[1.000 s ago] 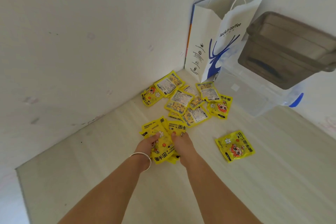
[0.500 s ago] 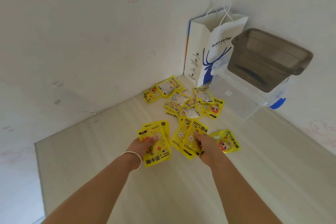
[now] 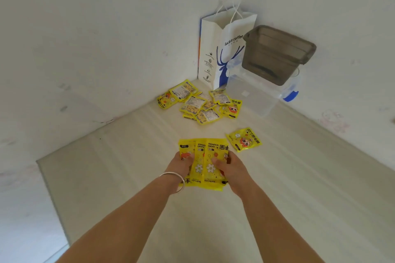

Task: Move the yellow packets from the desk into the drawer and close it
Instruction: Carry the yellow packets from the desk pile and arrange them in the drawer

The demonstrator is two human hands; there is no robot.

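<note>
My left hand and right hand are both clamped on one stack of yellow packets, thumbs pressed on its top face and fingers hidden beneath, so the stack sits between the two hands with its far edge projecting beyond my fingertips. A single packet lies flat on the desk just beyond and to the right of my right hand, apart from it. The remaining pile of packets lies well ahead near the wall corner, in front of a white paper bag and a clear box carrying a grey tub.
</note>
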